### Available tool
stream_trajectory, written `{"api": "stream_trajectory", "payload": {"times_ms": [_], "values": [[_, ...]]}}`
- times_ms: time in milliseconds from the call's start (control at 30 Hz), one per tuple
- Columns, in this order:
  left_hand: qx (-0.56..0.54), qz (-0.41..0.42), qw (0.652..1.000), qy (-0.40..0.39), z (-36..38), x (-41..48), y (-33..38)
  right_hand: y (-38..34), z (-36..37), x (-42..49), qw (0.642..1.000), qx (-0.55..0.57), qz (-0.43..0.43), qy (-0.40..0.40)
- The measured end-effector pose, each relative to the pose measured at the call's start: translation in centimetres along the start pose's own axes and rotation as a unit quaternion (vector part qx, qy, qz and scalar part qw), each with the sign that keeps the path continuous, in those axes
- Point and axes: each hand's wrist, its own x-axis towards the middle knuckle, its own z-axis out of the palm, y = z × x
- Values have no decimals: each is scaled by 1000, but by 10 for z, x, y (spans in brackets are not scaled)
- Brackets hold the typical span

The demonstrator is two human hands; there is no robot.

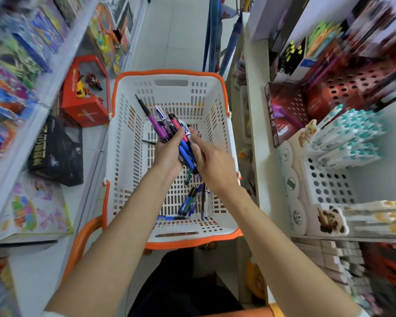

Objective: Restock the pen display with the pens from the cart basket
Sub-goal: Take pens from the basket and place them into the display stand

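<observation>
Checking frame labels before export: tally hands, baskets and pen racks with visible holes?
Hands: 2 (left hand gripping pens; right hand)
Basket: 1
Racks with visible holes: 2 (red rack; white rack)
Total: 5

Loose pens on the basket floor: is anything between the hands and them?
Nothing visible covers the loose pens; the basket is open above them. But the left hand grips a pen bundle, with the right hand at it.
</observation>
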Motion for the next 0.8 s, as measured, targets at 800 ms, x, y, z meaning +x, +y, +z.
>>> {"api": "stream_trajectory", "payload": {"times_ms": [800], "values": [[233,84,956,-154,-4,-29,5,-42,-48,76,948,264,170,54]]}}
